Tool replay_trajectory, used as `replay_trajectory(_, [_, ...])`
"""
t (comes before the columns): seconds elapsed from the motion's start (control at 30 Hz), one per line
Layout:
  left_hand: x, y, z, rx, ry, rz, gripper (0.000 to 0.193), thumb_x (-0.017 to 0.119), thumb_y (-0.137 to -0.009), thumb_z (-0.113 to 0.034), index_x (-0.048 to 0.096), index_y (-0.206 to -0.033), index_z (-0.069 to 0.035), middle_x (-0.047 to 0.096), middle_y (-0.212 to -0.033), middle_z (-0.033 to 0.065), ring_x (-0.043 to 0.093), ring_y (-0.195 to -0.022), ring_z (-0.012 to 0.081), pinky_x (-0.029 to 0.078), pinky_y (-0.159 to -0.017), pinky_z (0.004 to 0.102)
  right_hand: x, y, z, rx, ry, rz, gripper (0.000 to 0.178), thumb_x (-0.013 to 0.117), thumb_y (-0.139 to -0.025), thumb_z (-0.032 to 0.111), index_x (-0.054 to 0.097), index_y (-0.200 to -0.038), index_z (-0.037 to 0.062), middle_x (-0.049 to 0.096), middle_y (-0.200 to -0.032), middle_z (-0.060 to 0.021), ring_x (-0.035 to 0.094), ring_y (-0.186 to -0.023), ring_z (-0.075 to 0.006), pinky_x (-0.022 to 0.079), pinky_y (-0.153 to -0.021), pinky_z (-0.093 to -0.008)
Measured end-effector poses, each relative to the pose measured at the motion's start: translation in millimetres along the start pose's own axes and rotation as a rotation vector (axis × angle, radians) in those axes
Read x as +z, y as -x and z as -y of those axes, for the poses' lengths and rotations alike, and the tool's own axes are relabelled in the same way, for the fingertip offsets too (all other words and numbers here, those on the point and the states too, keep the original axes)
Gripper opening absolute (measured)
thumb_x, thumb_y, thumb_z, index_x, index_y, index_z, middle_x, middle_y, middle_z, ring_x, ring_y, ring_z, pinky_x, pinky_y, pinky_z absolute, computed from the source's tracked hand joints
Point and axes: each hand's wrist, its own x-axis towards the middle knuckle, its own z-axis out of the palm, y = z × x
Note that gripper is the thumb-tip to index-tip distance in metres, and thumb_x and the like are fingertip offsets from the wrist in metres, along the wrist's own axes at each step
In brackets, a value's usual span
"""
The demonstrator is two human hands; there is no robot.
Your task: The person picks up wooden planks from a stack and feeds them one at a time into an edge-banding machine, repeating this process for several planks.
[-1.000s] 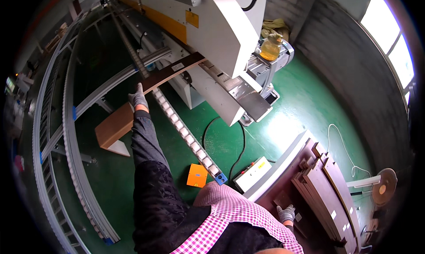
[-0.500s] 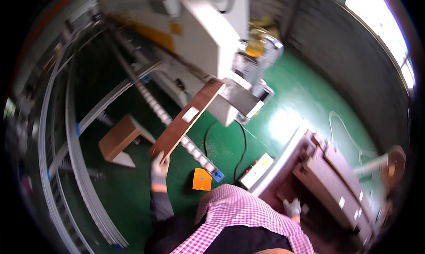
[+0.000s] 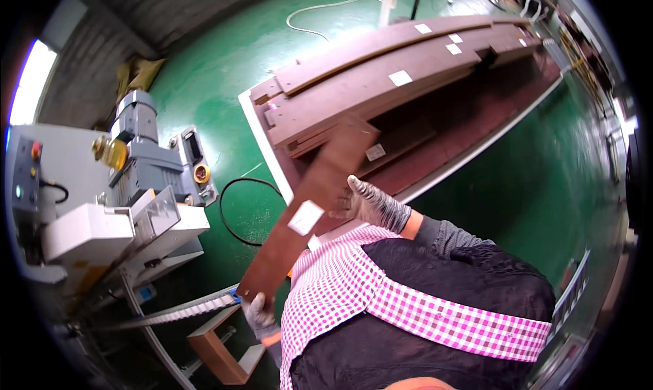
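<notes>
A flat brown board [image 3: 279,254] with a white label slants in front of my body. My left hand [image 3: 260,316], in a grey glove, grips its lower end. Gloved as well, my right hand [image 3: 381,206] is at the board's right edge, thumb raised; its fingers are blurred against the board. The board's far end overlaps the view of a stack of brown boards [image 3: 435,67], several with white labels. The stack lies on a low platform with a pale rim [image 3: 262,135]. I cannot tell whether the held board touches the stack.
On the left stands a machine with a grey motor [image 3: 136,118] and a white housing [image 3: 88,230]. A black cable [image 3: 224,213] loops across the green floor. A roller rail [image 3: 190,312] and a brown angled piece [image 3: 218,356] are at the lower left. A pale hose [image 3: 320,8] lies beyond the stack.
My view has turned right, toward the stack. The board has come away from the machine, still in my left hand. My right hand has moved from beside the stack to the board.
</notes>
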Motion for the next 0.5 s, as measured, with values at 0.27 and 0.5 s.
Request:
replay_trajectory(0.27, [161,-128,84,-0.43,-0.289,0.225,0.032,0.072,-0.092,-0.018,0.06,-0.12,-0.008,0.067,-0.101,0.0031,0.068,-0.088,0.0154,0.059,-0.073,0.0305,-169,16,59,-0.128,0.041,-0.717,0.038,0.072,-0.094,0.028,0.054,-0.119,0.0047,0.062,-0.116,-0.0138,0.064,-0.107,-0.0368,0.059,-0.086,-0.0523])
replay_trajectory(0.5, [186,-204,155,-0.262,-1.236,0.084,0.041,0.075,-0.09,-0.025,0.058,-0.119,-0.002,0.068,-0.093,0.011,0.068,-0.065,0.0194,0.057,-0.052,0.0325,-224,13,115,0.204,0.661,-0.847,0.04,0.061,-0.1,0.038,0.057,-0.107,-0.0015,0.069,-0.082,-0.0148,0.068,-0.061,-0.025,0.057,-0.05,-0.0349])
